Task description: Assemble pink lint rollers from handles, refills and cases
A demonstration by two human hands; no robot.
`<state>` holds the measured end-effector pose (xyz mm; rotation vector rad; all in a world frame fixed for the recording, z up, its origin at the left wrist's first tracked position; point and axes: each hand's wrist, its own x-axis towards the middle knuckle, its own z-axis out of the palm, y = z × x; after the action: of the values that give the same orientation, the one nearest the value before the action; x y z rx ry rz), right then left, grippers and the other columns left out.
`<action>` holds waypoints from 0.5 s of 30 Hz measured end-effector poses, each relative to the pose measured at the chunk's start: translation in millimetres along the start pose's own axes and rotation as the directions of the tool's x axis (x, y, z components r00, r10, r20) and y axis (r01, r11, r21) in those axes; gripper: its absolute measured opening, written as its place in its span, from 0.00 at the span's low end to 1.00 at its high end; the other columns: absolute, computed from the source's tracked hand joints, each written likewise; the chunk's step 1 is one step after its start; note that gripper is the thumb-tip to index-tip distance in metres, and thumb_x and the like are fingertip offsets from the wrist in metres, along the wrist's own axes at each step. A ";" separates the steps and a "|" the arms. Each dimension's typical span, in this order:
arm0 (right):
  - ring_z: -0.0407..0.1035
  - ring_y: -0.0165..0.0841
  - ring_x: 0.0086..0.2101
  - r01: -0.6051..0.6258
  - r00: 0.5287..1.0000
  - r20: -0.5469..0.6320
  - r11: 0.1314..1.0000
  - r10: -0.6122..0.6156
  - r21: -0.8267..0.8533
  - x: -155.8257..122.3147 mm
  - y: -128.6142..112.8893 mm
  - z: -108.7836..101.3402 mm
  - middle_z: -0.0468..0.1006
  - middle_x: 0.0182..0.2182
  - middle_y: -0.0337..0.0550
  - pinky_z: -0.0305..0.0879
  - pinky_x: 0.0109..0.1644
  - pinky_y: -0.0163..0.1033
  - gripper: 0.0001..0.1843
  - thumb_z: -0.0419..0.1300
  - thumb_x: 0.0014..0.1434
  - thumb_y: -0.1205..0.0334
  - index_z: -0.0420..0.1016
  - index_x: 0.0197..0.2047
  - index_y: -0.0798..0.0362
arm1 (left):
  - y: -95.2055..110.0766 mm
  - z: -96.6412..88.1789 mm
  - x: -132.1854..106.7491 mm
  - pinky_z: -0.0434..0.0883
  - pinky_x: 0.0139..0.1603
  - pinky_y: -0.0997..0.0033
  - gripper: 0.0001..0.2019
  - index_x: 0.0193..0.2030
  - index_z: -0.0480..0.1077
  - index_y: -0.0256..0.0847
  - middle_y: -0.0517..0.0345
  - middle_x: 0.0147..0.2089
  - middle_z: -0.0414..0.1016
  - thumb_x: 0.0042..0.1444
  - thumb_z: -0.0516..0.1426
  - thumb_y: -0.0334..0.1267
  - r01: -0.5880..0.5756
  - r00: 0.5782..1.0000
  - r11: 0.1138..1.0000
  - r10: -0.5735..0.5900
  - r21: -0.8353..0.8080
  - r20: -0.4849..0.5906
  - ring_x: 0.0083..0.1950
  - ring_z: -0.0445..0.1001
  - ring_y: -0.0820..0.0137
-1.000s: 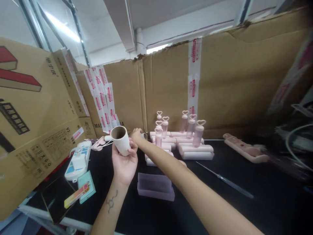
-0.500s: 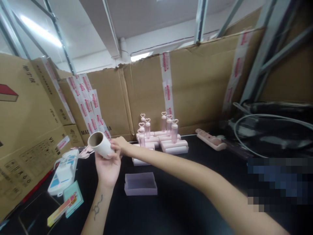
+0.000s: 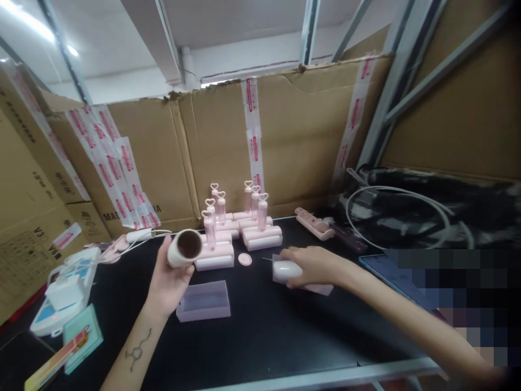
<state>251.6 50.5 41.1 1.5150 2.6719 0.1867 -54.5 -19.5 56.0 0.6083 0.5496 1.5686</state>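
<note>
Left hand [image 3: 165,282] is grasping a white hollow roll [image 3: 175,254] above the bench [image 3: 264,336], brown bore facing the camera; right hand [image 3: 312,266] is grasping a glossy white piece [image 3: 285,270] low over the bench, contact beneath unclear. Judging the roll light and fairly stiff, rim possibly denting; outer wall is offering the best hold. White piece is probably feeling slick. Translucent lilac tray [image 3: 205,313] is lying between the hands, thin-walled, rectangular.

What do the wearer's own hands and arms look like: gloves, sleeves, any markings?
The left hand and right hand wear no gloves, and no sleeves are in view. A dark line tattoo, a hexagon with a zigzag chain, marks the left inner forearm; the right forearm shows none.
</note>
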 end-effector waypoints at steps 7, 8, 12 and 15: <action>0.72 0.43 0.41 0.101 0.973 -0.212 0.994 -0.093 0.029 42.9 -52.8 0.9 0.78 0.39 0.55 0.63 0.44 0.42 0.13 0.53 0.61 0.59 0.74 0.42 0.58 | -25.8 -8.2 18.9 0.72 0.21 0.78 0.17 0.34 0.69 0.35 0.59 0.31 0.70 0.44 0.65 0.45 -0.125 0.980 0.910 0.175 0.396 -0.095 0.31 0.70 0.72; 0.73 0.44 0.39 0.096 0.977 -0.195 0.995 -0.087 0.040 50.8 -63.9 6.0 0.78 0.37 0.57 0.63 0.43 0.42 0.11 0.54 0.60 0.62 0.75 0.39 0.59 | -25.7 -8.7 18.4 0.72 0.21 0.78 0.17 0.35 0.70 0.35 0.59 0.31 0.70 0.43 0.65 0.46 -0.118 0.981 0.906 0.169 0.408 -0.093 0.31 0.70 0.72; 0.73 0.46 0.38 0.085 0.981 -0.186 0.989 -0.061 0.120 68.0 -84.8 25.6 0.78 0.33 0.60 0.63 0.43 0.44 0.07 0.58 0.55 0.69 0.76 0.35 0.64 | -23.6 -7.1 12.3 0.72 0.22 0.79 0.17 0.35 0.70 0.34 0.59 0.32 0.69 0.44 0.65 0.45 -0.131 0.983 0.886 0.174 0.445 -0.057 0.31 0.69 0.73; 0.73 0.44 0.38 0.116 0.968 -0.245 0.972 -0.064 0.204 60.1 -76.8 19.5 0.78 0.37 0.57 0.65 0.42 0.43 0.10 0.58 0.54 0.68 0.74 0.41 0.62 | -26.4 -4.5 8.1 0.73 0.23 0.79 0.17 0.36 0.70 0.35 0.60 0.33 0.69 0.44 0.65 0.45 -0.143 0.984 0.880 0.177 0.453 -0.034 0.31 0.70 0.74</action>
<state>157.7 64.5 11.5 1.5071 3.0322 0.0758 -38.4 -9.3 35.6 0.9683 0.9551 1.6325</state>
